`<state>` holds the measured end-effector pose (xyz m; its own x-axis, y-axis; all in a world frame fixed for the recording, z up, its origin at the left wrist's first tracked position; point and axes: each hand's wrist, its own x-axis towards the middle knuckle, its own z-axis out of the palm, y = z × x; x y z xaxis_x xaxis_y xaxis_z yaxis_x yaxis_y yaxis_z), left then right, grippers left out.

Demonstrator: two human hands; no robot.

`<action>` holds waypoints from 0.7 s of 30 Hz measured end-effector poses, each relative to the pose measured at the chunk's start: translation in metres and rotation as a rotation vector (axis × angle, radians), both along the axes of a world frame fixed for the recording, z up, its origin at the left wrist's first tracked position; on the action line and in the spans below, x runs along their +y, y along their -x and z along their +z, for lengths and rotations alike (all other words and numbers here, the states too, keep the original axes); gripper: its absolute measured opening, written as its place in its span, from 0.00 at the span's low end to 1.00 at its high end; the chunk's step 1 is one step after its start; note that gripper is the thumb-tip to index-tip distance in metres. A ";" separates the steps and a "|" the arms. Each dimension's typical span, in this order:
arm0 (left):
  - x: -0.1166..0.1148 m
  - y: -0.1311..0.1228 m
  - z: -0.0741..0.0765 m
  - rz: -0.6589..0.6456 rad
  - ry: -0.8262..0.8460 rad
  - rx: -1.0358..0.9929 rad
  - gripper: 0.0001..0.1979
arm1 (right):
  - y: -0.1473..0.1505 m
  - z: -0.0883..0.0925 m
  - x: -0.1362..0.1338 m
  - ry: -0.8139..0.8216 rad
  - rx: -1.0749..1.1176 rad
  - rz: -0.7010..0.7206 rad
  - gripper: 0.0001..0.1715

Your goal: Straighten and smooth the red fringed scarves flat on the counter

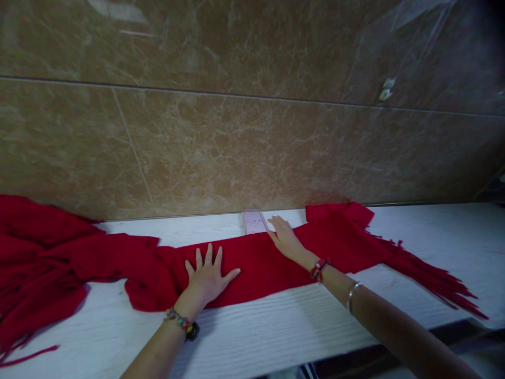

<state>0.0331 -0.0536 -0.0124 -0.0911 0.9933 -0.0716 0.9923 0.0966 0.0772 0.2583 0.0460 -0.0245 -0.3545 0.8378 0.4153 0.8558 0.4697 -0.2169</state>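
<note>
A long red scarf [256, 268] with fringed ends lies stretched across the white table. My left hand [207, 276] rests palm down on its middle, fingers spread. My right hand [286, 239] lies flat at the scarf's far edge, fingers out, its fingertips beside a small pale pink box [253, 221]. The scarf is bunched and wrinkled on the left, smoother between my hands. At its right end a corner is folded over near the wall, and long fringe trails toward the front right.
A brown marble-patterned tile wall [236, 142] rises right behind the white wood-grain table [268, 337]. A small white fixture [387, 89] is on the wall at the upper right. Below the table's front edge, dark items show at the bottom right.
</note>
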 end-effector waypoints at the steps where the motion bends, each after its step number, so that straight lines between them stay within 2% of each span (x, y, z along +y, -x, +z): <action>1: 0.000 0.000 -0.001 -0.003 -0.008 0.004 0.43 | 0.001 0.002 -0.015 -0.014 0.011 0.091 0.25; 3: 0.001 0.000 -0.002 -0.012 -0.021 0.011 0.42 | 0.001 0.005 -0.045 0.021 -0.042 0.326 0.29; 6: 0.003 0.002 -0.004 -0.042 -0.011 0.009 0.41 | -0.002 0.007 -0.075 0.172 -0.172 0.456 0.29; 9: 0.007 0.004 -0.007 -0.037 0.000 0.017 0.40 | -0.004 0.007 -0.084 0.245 -0.232 0.437 0.28; 21: 0.009 0.005 -0.007 -0.032 0.000 0.043 0.40 | -0.019 0.009 -0.082 0.216 -0.278 0.363 0.29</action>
<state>0.0284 -0.0444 -0.0194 -0.0625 0.9957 -0.0684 0.9973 0.0650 0.0340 0.2769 -0.0357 -0.0151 -0.7113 0.6966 0.0942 0.6850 0.7170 -0.1290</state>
